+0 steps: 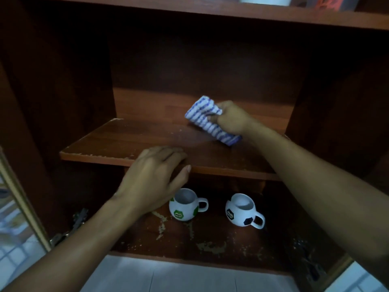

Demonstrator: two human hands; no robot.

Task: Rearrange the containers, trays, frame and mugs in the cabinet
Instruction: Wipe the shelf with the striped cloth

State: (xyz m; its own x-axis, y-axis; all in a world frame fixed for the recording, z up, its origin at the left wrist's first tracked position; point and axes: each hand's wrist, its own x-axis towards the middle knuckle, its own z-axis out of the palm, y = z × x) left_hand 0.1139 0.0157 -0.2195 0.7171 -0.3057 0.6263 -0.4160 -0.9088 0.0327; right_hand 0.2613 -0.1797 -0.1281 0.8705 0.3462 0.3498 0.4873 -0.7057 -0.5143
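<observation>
I look into a dark brown wooden cabinet. My right hand (230,119) grips a blue-and-white striped cloth (207,120) that lies on the middle shelf (117,142), toward its back right. My left hand (154,175) rests on the shelf's front edge, fingers on top and thumb under the lip. On the bottom shelf (189,239) stand two ball-shaped white mugs: one with green patches (185,205) just right of my left wrist, one with black patches (242,210) further right. Both are upright with handles to the right.
The bottom shelf's surface is worn and flaking. An upper shelf (231,11) holds a white thing and an orange thing, cut off by the frame. An open door with a hinge (69,226) stands at the left. Pale floor tiles (179,275) lie below.
</observation>
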